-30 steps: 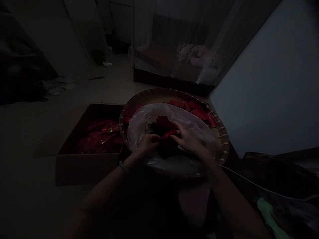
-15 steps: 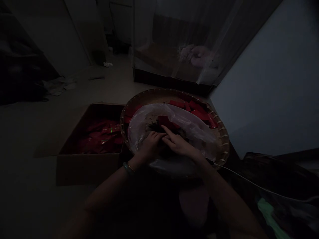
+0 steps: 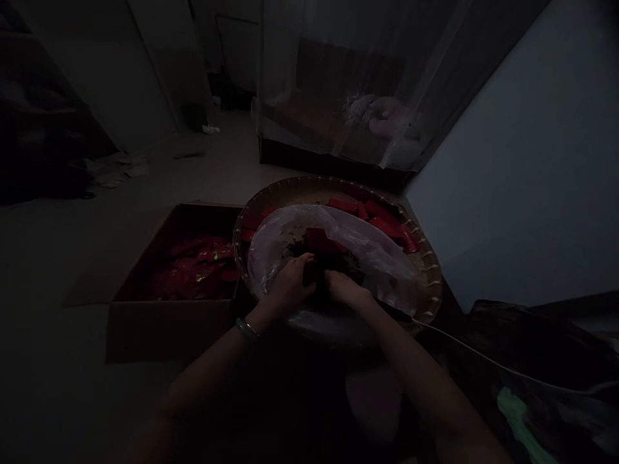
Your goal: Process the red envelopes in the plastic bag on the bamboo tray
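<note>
The room is very dim. A round woven basket [image 3: 425, 258] sits in front of me with a clear plastic bag [image 3: 377, 254] lying open in it. Dark loose material and a red packet [image 3: 322, 240] lie inside the bag. My left hand [image 3: 290, 287] and my right hand [image 3: 344, 290] are close together at the bag's near side, fingers curled into the dark contents. What they grip is too dark to name. More red packets [image 3: 382, 216] lie along the basket's far side.
A cardboard box [image 3: 169, 322] with several red packets [image 3: 193, 267] stands on the floor to the left of the basket. A netted enclosure [image 3: 338, 96] stands behind. A white cable [image 3: 483, 361] runs right. Dark cloth and a green item [image 3: 517, 412] lie at the lower right.
My right hand has pulled back from the red packet toward me and curled shut beside my left hand. The left hand has shifted slightly forward.
</note>
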Available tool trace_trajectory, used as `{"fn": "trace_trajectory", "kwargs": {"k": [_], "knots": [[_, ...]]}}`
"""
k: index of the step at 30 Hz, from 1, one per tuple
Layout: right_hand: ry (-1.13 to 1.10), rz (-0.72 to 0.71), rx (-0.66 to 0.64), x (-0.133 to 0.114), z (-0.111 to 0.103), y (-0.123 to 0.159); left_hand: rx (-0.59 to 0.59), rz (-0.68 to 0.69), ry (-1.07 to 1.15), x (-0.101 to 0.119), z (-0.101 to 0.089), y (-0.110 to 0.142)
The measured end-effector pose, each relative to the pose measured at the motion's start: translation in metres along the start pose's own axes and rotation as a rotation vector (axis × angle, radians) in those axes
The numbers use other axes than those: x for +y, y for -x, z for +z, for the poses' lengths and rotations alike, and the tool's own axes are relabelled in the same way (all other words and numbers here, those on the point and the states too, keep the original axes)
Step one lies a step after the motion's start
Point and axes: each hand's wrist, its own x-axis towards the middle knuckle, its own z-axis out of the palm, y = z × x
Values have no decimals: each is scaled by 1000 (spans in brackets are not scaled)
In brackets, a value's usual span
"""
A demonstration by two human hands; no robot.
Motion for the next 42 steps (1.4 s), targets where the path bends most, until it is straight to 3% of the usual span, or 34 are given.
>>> {"fn": "trace_trajectory", "kwargs": {"k": [8, 12, 18, 23, 28, 34, 39, 42], "knots": [[-31, -21, 19, -6, -6, 3, -38, 64, 17, 0, -1, 0], [-102, -70, 37, 3, -10, 3, -21, 45, 19, -3, -1, -1], [-468, -61, 288, 22, -41, 22, -21, 24, -10, -2, 1, -1], [-735, -49, 410, 0, -66, 33, -31, -15, -34, 2, 1, -2], [-747, -130, 414, -12, -63, 26, -21, -2, -53, 1, 1, -1], [-818, -72, 442, -10, -52, 26, -24, -15, -39, 3, 1, -2], [-664, -57, 500, -4, -49, 27, -41, -51, -38, 6, -1, -3], [-464, -40, 330, 1, -40, 25, -26, -57, -39, 5, -1, -2]]}}
